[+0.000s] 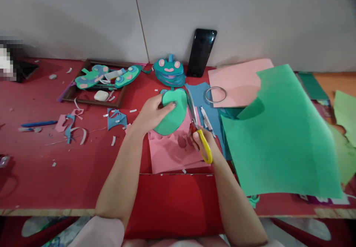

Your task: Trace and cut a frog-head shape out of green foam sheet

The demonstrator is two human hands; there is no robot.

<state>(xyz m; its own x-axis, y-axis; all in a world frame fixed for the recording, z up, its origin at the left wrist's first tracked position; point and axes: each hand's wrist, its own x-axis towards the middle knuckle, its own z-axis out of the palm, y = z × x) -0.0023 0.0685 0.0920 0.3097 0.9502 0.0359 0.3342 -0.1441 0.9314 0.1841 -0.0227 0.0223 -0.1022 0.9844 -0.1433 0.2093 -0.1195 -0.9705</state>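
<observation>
My left hand (155,113) pinches a rounded green felt piece (175,117), thumb on top and fingers behind it. My right hand (203,141) grips scissors (205,147) with red and yellow handles. Their blades (191,104) point away from me, beside the right edge of the green piece; whether they touch it I cannot tell. Beneath both hands lies a pink felt sheet (172,158) with a ragged upper edge. A white marker (207,121) rests on blue felt (201,89), just past my right hand.
A black phone (202,52) leans on the wall beside stacked green felt faces (168,71). At left, a brown frame (119,100) holds decorated felt pieces and a white case (101,95). A large green sheet (283,143) and a metal ring (216,101) lie right; scraps and a blue pen (39,123) lie left.
</observation>
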